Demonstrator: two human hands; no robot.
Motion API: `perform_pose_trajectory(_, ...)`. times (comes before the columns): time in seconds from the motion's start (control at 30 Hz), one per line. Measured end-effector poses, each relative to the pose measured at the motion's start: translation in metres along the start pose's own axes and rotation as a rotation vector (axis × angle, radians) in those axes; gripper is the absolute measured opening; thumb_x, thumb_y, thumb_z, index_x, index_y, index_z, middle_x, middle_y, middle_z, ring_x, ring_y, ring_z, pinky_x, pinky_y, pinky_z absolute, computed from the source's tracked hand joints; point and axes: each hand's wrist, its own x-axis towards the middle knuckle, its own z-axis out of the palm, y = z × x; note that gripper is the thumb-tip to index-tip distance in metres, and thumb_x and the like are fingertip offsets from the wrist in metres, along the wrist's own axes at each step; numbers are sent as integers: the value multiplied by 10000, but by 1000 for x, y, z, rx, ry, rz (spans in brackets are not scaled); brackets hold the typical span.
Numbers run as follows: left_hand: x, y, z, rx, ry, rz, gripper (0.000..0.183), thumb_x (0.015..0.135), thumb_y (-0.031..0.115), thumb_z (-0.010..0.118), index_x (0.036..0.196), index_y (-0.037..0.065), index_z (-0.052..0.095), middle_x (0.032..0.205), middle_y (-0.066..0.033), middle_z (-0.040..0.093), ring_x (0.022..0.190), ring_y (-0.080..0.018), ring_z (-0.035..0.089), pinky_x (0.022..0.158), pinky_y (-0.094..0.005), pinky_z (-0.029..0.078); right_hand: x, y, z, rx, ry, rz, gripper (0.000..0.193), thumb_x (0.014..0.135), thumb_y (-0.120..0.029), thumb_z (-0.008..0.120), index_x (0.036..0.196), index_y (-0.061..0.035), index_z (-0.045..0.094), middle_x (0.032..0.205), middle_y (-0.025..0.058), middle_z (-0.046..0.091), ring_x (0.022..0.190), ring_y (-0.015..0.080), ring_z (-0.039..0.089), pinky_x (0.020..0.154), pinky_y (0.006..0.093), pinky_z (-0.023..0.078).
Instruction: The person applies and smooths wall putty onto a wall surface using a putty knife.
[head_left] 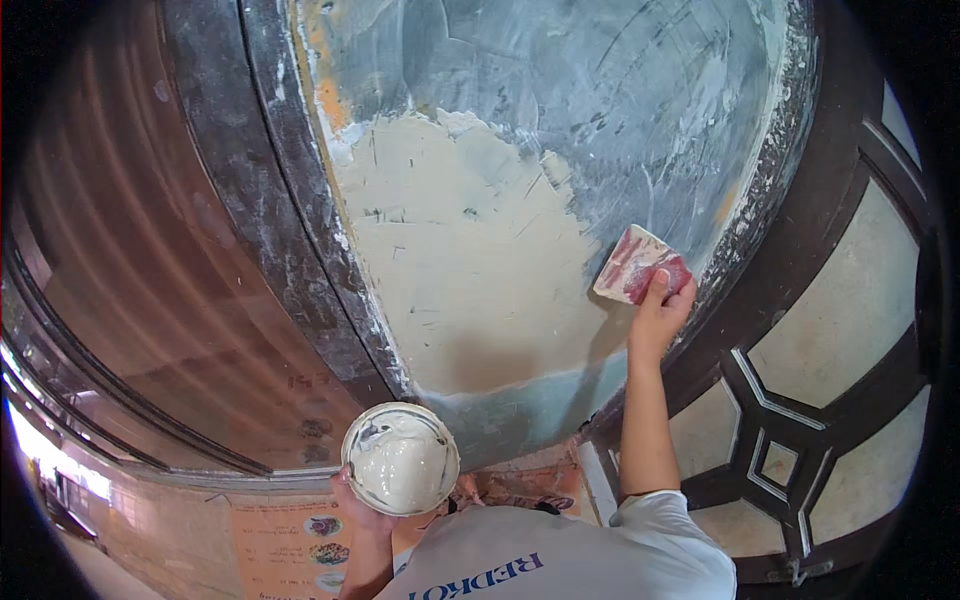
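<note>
Partly, the wall (pixel 600 100) is coated with paste (pixel 470 270), upper area left grey; bucket (pixel 454 463) is held by left hand (pixel 368 508), scraper (pixel 634 264) by right hand (pixel 660 317).

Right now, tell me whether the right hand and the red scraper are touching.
Touching: the head view shows the right hand gripping the red scraper near its lower end, no gap between them.

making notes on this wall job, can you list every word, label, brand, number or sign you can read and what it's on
White shirt: large dark blue lettering, partly cut off by the frame; wording not copied here.
Orange poster: rows of print, mostly too small to read.
Brown panel: faint marks, too unclear to read.
Tub and scraper: no text visible.
</note>
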Motion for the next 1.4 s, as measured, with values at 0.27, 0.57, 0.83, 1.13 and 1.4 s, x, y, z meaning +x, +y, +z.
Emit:
perform_pose_trajectory(0.27,7,-13,2,-23,-25,-92,684,815,494,443,1309,21,469,1294,-164,534,1152,-335,536,960,-455,453,-72,73,-13,-116,-479,-7,330,887,-273,655,1027,1,535,897,96,600,793,180,556,727,315,464)
perform_pose_trajectory(0.57,7,-14,11,36,-32,-113,668,806,480,446,1299,30,482,1278,-159,547,1121,-331,555,953,-445,455,-84,127,-61,297,218,553,359,972,-233,536,1245,-28,425,1077,58,539,888,146,542,754,285,470)
perform_pose_trajectory(0.83,13,-25,15,63,-37,-164,678,813,494,428,1304,29,480,1275,-158,550,1128,-327,551,959,-445,450,-122,145,-33,262,-115,626,381,957,-265,557,1236,-47,417,1083,57,549,861,133,551,711,284,487)
perform_pose_trajectory(1.13,3,-27,12,18,-40,-142,699,809,502,444,1320,25,464,1291,-166,538,1150,-336,538,955,-454,458,-112,140,-50,360,-26,785,433,927,-281,603,1292,-146,415,979,25,545,791,70,522,592,221,435)
perform_pose_trajectory(1.4,3,-31,31,47,-95,-92,693,824,512,449,1316,25,463,1288,-167,534,1144,-333,540,953,-454,462,-141,197,-88,292,66,970,449,940,-315,584,1305,-119,412,997,25,552,842,99,534,699,248,460)
